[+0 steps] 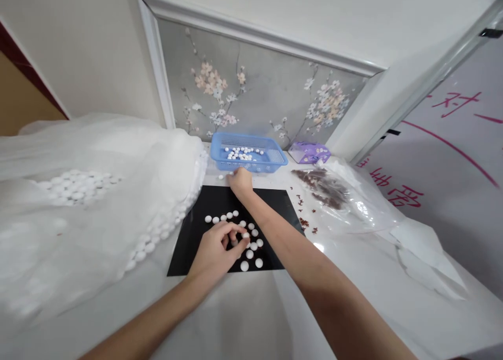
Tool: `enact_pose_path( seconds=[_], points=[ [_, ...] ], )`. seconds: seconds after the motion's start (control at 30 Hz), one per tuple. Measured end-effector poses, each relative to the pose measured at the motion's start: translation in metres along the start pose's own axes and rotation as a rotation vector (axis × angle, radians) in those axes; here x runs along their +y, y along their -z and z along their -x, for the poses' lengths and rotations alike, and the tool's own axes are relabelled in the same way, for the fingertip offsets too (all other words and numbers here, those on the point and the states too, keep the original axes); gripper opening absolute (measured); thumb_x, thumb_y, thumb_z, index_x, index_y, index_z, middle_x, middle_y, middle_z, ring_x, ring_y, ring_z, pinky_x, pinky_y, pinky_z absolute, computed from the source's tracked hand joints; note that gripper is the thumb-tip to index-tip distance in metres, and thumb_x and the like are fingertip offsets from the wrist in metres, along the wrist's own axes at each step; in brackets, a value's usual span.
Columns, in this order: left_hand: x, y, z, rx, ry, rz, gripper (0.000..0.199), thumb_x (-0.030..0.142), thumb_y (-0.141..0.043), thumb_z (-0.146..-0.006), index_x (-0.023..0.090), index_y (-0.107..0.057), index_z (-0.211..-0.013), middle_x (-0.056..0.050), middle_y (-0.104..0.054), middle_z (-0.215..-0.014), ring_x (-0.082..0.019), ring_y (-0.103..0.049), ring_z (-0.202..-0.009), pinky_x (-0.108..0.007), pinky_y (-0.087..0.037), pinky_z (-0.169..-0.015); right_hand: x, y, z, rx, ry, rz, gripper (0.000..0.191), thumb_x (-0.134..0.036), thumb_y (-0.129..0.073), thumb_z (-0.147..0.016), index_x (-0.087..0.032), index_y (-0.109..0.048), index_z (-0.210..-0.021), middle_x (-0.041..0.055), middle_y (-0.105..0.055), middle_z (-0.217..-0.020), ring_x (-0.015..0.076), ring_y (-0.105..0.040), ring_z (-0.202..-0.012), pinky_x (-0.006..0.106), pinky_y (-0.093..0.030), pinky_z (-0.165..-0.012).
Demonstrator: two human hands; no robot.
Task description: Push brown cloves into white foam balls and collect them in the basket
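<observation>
Over the black mat point(220, 203), your left hand point(216, 252) pinches a white disc point(245, 235), fingertips together
Your right hand point(240, 182) sits bunched just before the blue plastic basket point(236, 163), grip unclear; loose white discs point(249, 254) lie on the mat and in the basket

A slotted plastic basket point(231, 142) holding round discs point(239, 153) stands at the back of the surface point(243, 318), against a painted panel point(259, 93). A mat point(188, 244) with more discs on it lies in front of the basket. To the left, a sheer sheet point(98, 150) lies over further discs. To the right are a small box point(308, 152) and a plastic bag point(365, 203) holding dried flakes point(320, 187).
</observation>
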State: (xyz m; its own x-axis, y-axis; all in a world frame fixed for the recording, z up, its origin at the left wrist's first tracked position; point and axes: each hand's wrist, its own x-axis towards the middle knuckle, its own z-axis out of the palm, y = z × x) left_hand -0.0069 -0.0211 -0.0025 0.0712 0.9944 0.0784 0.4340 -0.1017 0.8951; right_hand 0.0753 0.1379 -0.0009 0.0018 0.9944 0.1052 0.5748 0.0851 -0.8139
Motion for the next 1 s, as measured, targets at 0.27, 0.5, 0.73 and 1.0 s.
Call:
enact_pose_path(
  seconds=[0.27,0.5,0.73,1.0],
  points=[
    [-0.004,0.000,-0.002,0.024,0.087,0.123,0.028,0.039,-0.057,-0.075,0.019,-0.064,-0.094,0.003,-0.049,-0.067,-0.012,-0.046,-0.059,-0.025,-0.039,-0.057,-0.005,0.031,0.054,-0.030,0.141,0.072,0.024,-0.033,-0.054,-0.083,-0.012,-0.062,-0.092,-0.0048,-0.050,-0.061,0.0094,-0.055,-0.064,0.022,-0.043,-0.066],
    [0.002,0.001,-0.006,-0.037,0.130,0.330,0.040,0.047,-0.049,-0.081,0.019,-0.061,-0.106,-0.004,-0.063,-0.087,-0.015,-0.055,-0.071,-0.024,-0.046,-0.060,0.025,0.070,0.156,-0.012,0.351,0.095,0.022,-0.031,-0.048,-0.086,-0.020,-0.062,-0.098,0.0009,-0.051,-0.070,0.0109,-0.047,-0.059,0.022,-0.038,-0.055],
    [0.006,0.001,-0.008,-0.166,0.081,0.327,0.025,0.041,-0.063,-0.071,0.021,-0.069,-0.084,-0.002,-0.068,-0.075,-0.016,-0.060,-0.069,-0.026,-0.048,-0.066,0.031,0.065,0.166,-0.008,0.360,0.112,0.025,-0.030,-0.042,-0.089,-0.020,-0.061,-0.104,0.0034,-0.055,-0.075,0.0113,-0.049,-0.058,0.023,-0.039,-0.054],
    [0.009,0.003,-0.011,-0.068,0.216,0.336,0.028,0.044,-0.063,-0.071,0.018,-0.067,-0.081,-0.002,-0.066,-0.073,-0.015,-0.060,-0.070,-0.026,-0.049,-0.064,0.047,0.121,0.153,-0.079,0.266,0.283,0.021,-0.031,-0.050,-0.084,-0.022,-0.062,-0.099,0.0036,-0.060,-0.088,0.0114,-0.053,-0.061,0.024,-0.042,-0.057]
  ],
)
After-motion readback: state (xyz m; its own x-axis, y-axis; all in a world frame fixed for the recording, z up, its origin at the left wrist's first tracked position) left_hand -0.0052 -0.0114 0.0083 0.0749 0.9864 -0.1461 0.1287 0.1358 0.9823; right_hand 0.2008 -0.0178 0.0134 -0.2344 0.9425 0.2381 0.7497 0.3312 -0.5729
